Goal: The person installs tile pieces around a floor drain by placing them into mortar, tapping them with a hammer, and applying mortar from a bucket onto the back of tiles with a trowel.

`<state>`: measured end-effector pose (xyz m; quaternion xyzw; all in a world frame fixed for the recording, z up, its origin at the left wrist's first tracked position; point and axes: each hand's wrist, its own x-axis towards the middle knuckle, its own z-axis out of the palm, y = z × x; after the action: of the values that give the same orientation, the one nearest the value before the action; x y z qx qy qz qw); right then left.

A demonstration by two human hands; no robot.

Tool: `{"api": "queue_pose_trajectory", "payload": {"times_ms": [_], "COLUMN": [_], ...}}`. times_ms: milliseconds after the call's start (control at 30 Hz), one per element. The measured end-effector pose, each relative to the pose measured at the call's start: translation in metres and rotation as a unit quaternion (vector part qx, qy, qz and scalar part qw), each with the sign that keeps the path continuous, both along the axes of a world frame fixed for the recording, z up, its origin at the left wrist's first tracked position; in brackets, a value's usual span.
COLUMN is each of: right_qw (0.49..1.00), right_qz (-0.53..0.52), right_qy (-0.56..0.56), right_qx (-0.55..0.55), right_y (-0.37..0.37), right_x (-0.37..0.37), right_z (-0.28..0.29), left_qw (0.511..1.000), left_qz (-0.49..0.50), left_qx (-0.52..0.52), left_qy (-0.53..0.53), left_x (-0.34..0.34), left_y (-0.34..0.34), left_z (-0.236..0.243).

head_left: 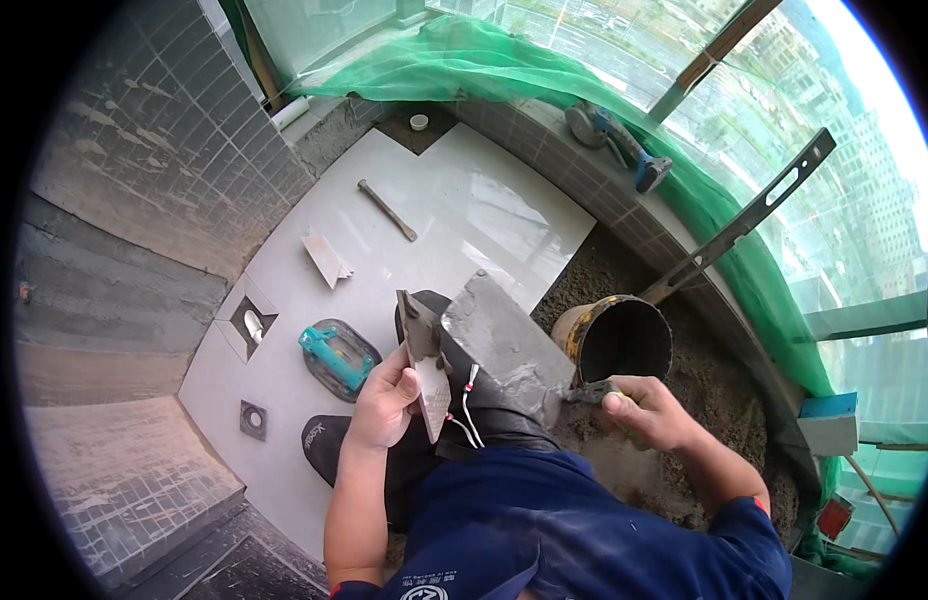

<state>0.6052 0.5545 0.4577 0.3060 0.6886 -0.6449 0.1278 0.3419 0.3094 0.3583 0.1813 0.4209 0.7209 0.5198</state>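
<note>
My left hand [384, 405] grips a narrow piece of tile [431, 395] by its near end, tilted up. Grey mortar coats the far part of its textured back, while the lower part shows bare. In my right hand [652, 412] is the handle of a trowel [509, 345]. Its broad blade, smeared with wet mortar, points left and away, just right of the tile piece. Beyond the trowel handle a yellowish, dirt-caked bucket [574, 338] lies tipped or leans, its dark mouth showing; its contents cannot be made out.
White floor tiles [434, 170] carry a bar-like tool [387, 210], a tile offcut [326, 260], a teal-handled tool [336, 358] and a square drain cover [253, 420]. A pipe [253, 325] stands in a cutout. Right: loose mortar bed [594, 270], long level [754, 215], angle grinder [624, 145] on the ledge.
</note>
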Motion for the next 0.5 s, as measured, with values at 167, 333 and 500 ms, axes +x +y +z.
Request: {"api": "queue_pose_trajectory", "payload": {"times_ms": [167,333,500], "right_qw": [0.996,0.991,0.975], "right_qz": [0.004,-0.126,-0.079], "right_qy": [0.083,-0.007,-0.194], "right_qx": [-0.043,-0.042,0.072], "right_y": [-0.022,0.001,0.085], "right_x": [-0.011,0.042,0.120], "right_z": [-0.021,-0.023,-0.004], "left_qw": [0.999,0.994,0.983], "left_qz": [0.015,0.077,0.159], "left_qx": [-0.012,-0.014,-0.034], "left_qy": [0.027,0.071,0.088], "left_x": [-0.005,-0.012,-0.023], "left_y": [0.000,0.012,-0.019], "left_z": [0.000,0.007,-0.010]}}
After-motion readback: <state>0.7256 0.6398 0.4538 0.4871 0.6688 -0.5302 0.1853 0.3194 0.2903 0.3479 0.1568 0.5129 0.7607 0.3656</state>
